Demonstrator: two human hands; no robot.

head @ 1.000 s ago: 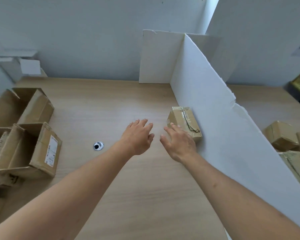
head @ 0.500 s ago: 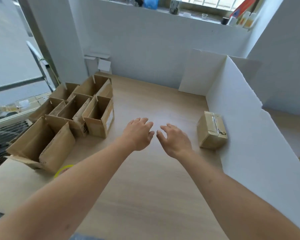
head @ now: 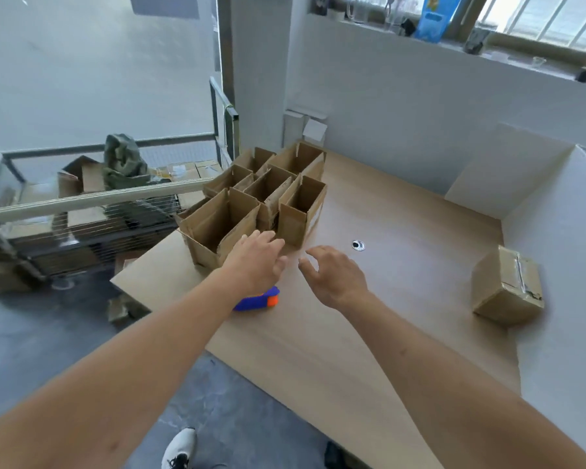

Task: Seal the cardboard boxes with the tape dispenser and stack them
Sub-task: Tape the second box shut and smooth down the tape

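Several open cardboard boxes (head: 257, 201) stand in a cluster at the table's far left corner. A taped, sealed box (head: 506, 289) lies at the right against the white partition. The blue and orange tape dispenser (head: 259, 299) lies on the table, partly hidden under my left wrist. My left hand (head: 256, 258) hovers with straight fingers just in front of the nearest open box. My right hand (head: 335, 274) hovers beside it, fingers loosely spread, holding nothing.
A white foam-board partition (head: 555, 231) walls off the table's right side and back. A cable grommet (head: 358, 245) sits mid-table. Left of the wooden table (head: 403, 316) stands a wire cart (head: 82, 218) with boxes. My shoe (head: 180, 448) shows on the floor below.
The view has swung left, away from the sealed box. Both hands have moved left from that box toward the open boxes; the tape dispenser has come into view.
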